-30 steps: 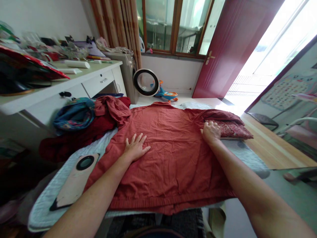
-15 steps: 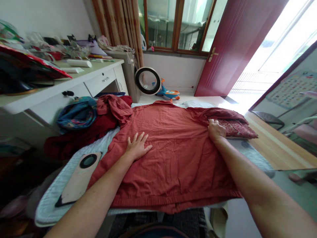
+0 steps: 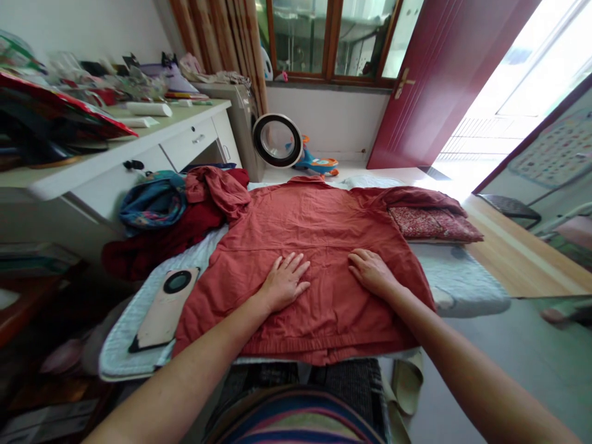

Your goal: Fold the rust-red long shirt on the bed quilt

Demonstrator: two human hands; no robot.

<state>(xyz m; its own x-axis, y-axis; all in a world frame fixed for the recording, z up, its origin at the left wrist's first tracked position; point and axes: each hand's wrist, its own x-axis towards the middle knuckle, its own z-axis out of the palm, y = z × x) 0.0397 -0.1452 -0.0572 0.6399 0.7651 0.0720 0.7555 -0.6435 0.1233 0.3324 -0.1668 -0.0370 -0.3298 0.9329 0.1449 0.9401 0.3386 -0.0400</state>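
A dark red door [image 3: 430, 86] stands open at the back right. The table [image 3: 467, 283], under a pale blue quilted cover, spans the middle. Beyond it, at the back left, a grey washing machine [image 3: 239, 123] has its round door swung open. A rust-red garment [image 3: 324, 265] lies spread on the table, collar at the far side, gathered hem at the near edge. One sleeve is bunched on a dark red cloth [image 3: 194, 231] at the left; the other lies over a folded floral cloth [image 3: 432, 226] at the right. A blue patterned cloth [image 3: 155, 200] sits on the dark red one. Near the left end of the table is a beige phone [image 3: 160, 314]. The left hand [image 3: 287, 280] rests palm down mid-garment, fingers spread; the right hand [image 3: 370, 269] rests just to its right, fingers closer together and slightly bent. Neither grips anything.
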